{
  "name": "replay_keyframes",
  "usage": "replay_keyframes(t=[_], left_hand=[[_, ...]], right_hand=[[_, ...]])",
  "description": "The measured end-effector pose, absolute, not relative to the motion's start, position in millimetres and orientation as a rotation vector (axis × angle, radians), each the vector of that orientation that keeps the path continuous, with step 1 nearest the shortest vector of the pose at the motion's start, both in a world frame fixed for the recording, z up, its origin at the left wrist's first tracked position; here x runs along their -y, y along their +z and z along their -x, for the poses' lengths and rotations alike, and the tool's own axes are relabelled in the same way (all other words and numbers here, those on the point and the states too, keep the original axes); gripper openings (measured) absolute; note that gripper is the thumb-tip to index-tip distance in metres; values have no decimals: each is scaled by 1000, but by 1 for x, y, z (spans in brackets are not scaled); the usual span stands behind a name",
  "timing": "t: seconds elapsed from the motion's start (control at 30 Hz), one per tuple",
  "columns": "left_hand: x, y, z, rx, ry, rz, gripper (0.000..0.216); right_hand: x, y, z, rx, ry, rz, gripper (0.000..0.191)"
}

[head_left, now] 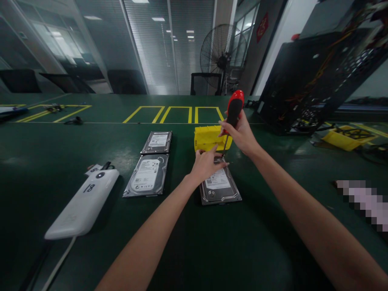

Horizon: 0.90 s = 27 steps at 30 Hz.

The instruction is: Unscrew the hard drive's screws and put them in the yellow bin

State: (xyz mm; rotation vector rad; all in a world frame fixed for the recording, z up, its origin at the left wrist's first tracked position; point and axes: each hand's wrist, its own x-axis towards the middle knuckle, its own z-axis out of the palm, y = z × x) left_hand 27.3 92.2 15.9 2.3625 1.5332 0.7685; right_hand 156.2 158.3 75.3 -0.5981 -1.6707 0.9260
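Observation:
A silver hard drive lies flat on the green table in front of me. My left hand rests on its far end, fingers pressed down on the casing. My right hand is closed around the red-and-black handle of a screwdriver, held nearly upright with its tip at the drive's far edge. A yellow plastic box stands just behind the drive.
Two more hard drives lie to the left, one behind the other. A white device with a cable sits at the left. An open black computer case stands at the right, a fan at the back.

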Motion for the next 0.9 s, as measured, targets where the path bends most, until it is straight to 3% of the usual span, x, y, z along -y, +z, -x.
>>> replay_keyframes(t=[0.67, 0.9], left_hand=[[-93, 15, -28, -1527, 743, -2335, 50], [-94, 14, -27, -1511, 767, -2328, 54]], right_hand=[[-155, 74, -155, 1615, 1061, 614, 43], [-159, 73, -160, 1623, 996, 616, 30]])
